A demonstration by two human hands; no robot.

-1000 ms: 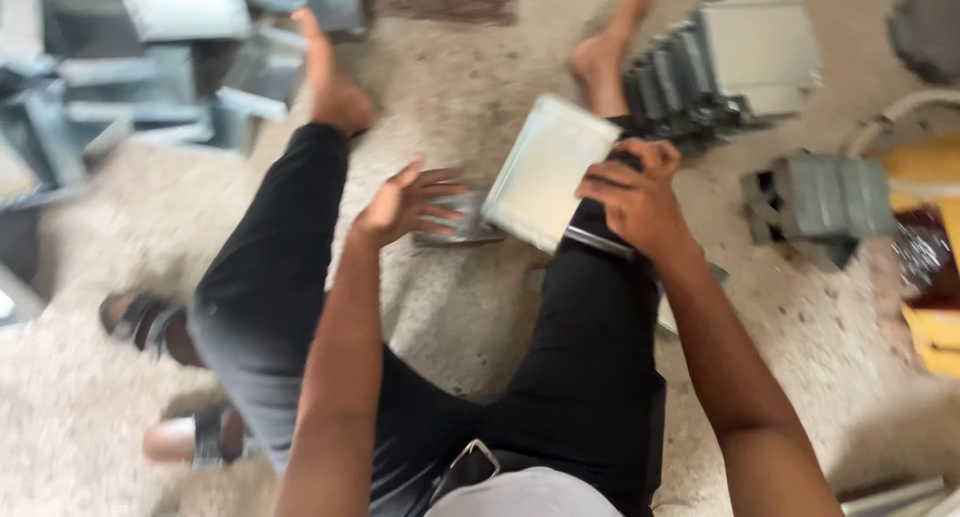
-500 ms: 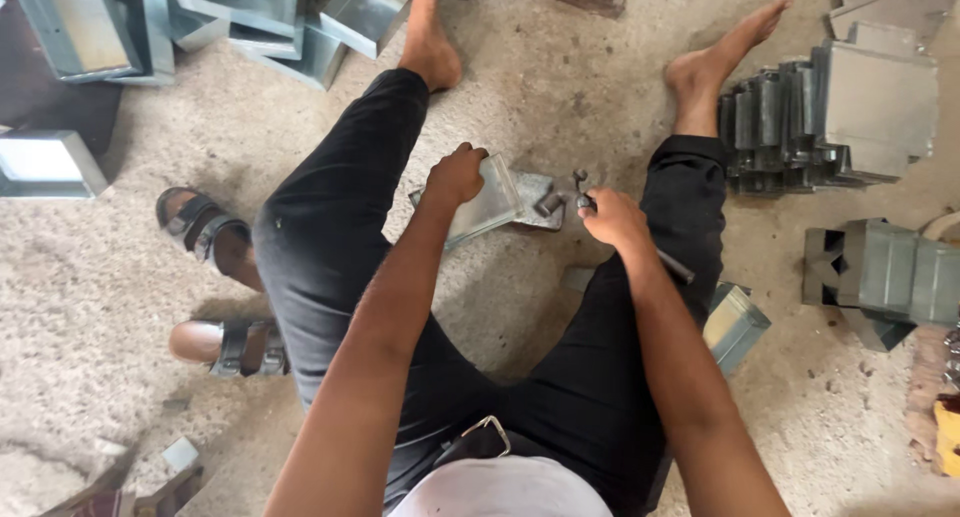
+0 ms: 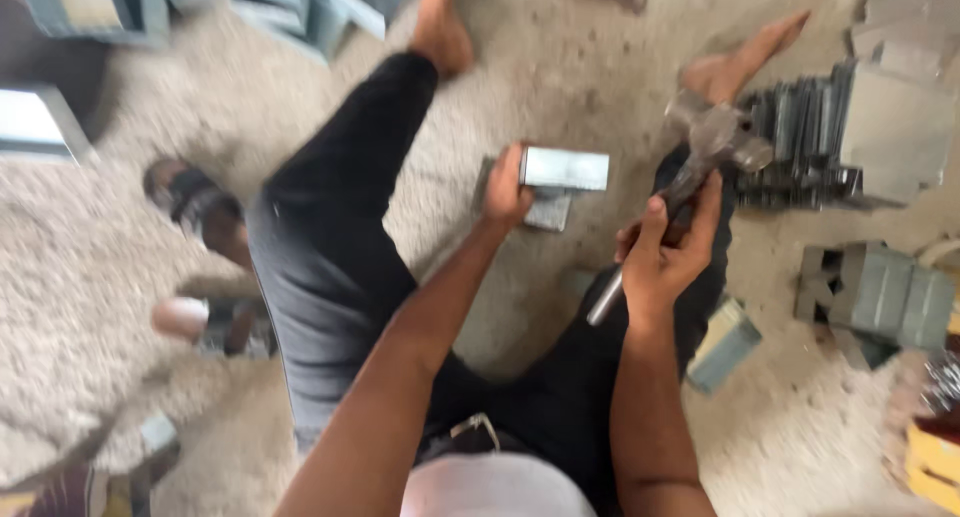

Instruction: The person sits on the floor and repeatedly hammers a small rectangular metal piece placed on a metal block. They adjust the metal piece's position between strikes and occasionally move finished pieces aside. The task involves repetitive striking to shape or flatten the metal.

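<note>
the right hand (image 3: 662, 262) now grips a hammer (image 3: 690, 182) by its metal shaft, fingers wrapped fully round, the head raised up and to the right of the workpiece. half a second earlier that hand held only a small item pinched at the same spot, and a second earlier it rested on a flat sheet; the hammer is new to the hand.

the left hand (image 3: 505, 192) is closed on the near end of a folded sheet-metal piece (image 3: 563, 169), a shallow grey box shape, held on the concrete floor (image 3: 560, 67) between the person's outstretched legs. a second, flatter bit of metal (image 3: 548, 212) lies just under and beside it. earlier the left hand was open and empty, then it settled on this piece; it has stayed there since.

judgement: the change from bare handling to a raised hammer suggests the work has passed from positioning to striking, with the left hand acting as the clamp. the fingers lie close to where a blow would fall.

the frame is motion-blurred, so whether the hammer is rising or falling cannot be told.

surroundings: a stack of similar grey metal parts (image 3: 850, 137) to the right, further boxes (image 3: 880, 297) below it, sandals (image 3: 190, 197) to the left.
</note>
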